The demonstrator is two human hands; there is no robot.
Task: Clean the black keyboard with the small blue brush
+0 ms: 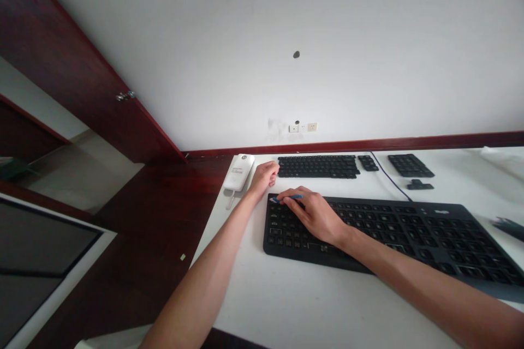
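A black keyboard (380, 223) lies on the white table with its keycaps off, so the bare switch sockets show. My right hand (313, 212) rests over its left part, fingers pinched on a slim blue brush (295, 197). The brush's pale tip meets the keyboard's upper left corner. Just beyond that corner, my left hand (265, 175) is curled closed, beside the left end of a block of loose black keycaps (317, 167). Whatever its fingers may hold is hidden.
Smaller keycap groups (409, 165) lie farther right, past the keyboard's cable (388, 174). A white handheld device (238, 173) sits at the table's left edge. Dark objects (510, 226) and a clear plastic sheet (505, 159) are at right. Behind stands a wall with sockets (303, 127).
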